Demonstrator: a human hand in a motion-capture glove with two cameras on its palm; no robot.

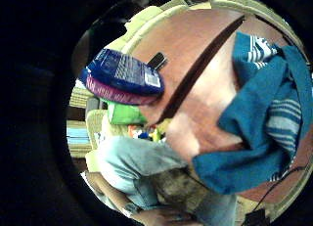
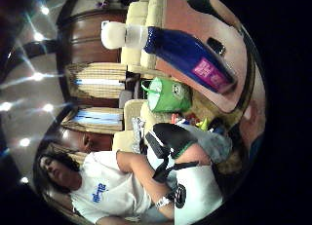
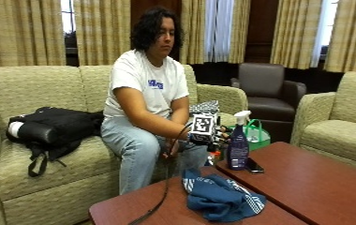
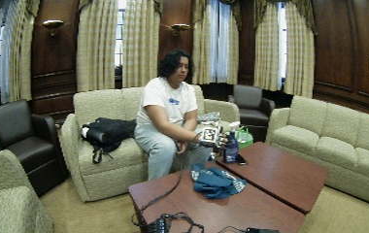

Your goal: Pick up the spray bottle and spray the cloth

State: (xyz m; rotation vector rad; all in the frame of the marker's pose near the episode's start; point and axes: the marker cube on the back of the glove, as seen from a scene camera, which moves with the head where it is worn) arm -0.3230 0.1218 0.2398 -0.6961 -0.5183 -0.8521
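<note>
Spray bottle (image 3: 238,143) stands upright just beside the hand (image 3: 198,137), rigid, smooth plastic, probably liquid-heavy; take it round the neck below the trigger; finger state indiscernible

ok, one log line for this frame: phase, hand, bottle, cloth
phase: reach, pre-grasp | right hand: beside bottle, no contact seen, fingers unclear | spray bottle: upright on table | cloth: crumpled on table
</note>
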